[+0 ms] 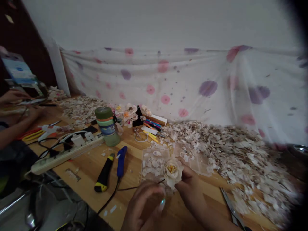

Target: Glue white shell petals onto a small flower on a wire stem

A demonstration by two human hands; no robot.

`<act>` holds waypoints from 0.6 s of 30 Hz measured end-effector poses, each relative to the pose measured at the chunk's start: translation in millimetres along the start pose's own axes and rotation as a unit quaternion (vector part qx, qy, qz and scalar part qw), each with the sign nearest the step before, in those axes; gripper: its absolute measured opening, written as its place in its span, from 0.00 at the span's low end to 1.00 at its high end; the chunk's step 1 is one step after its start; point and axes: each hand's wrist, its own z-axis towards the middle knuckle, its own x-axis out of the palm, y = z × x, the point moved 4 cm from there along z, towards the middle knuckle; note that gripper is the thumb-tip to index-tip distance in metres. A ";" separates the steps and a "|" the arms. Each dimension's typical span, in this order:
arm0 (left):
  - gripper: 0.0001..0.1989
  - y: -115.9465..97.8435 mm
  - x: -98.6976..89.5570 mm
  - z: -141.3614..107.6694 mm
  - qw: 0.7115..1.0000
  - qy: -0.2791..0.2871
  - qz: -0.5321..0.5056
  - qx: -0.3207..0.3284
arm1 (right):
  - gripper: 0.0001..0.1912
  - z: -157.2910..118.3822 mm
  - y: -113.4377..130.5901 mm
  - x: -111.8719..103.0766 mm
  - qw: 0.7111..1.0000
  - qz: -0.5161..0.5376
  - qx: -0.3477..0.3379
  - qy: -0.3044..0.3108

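Observation:
My right hand (189, 181) is closed around the underside of a cream-white artificial flower (172, 171) with layered petals and a yellow centre. The bloom faces up toward me, and the fingers behind it are mostly hidden. To its left, my left hand (145, 205) is curled, slightly blurred, with thumb and fingertip brought close together. A small bluish glint shows at those fingertips; I cannot make out what is pinched there. Behind the flower, a clear plastic compartment box (141, 166) holds loose white petals (152, 165).
Petal heaps (231, 147) spread across the right. A blue-handled corded tool (122, 162), a black-yellow utility knife (104, 173), a green bottle (108, 128) and a power strip (69, 154) lie or stand left. Scissors (229, 203) lie near right. Another person's hands (29, 112) are far left.

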 end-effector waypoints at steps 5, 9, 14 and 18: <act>0.17 -5.6 4.3 14.8 0.923 -0.053 0.341 0.169 | 0.10 -0.2 -12.0 20.4 0.989 0.064 0.127 0.032; 0.10 1.9 -10.6 16.8 0.906 -0.052 0.374 0.190 | 0.13 1.6 -27.0 39.5 0.980 0.078 0.155 0.093; 0.12 -0.8 -47.8 18.9 0.908 -0.016 0.369 0.197 | 0.18 8.9 -35.2 68.9 0.970 0.097 0.151 0.163; 0.12 -10.3 -79.3 19.8 0.914 -0.105 0.357 0.159 | 0.25 29.1 -50.2 89.4 0.969 0.040 0.139 0.200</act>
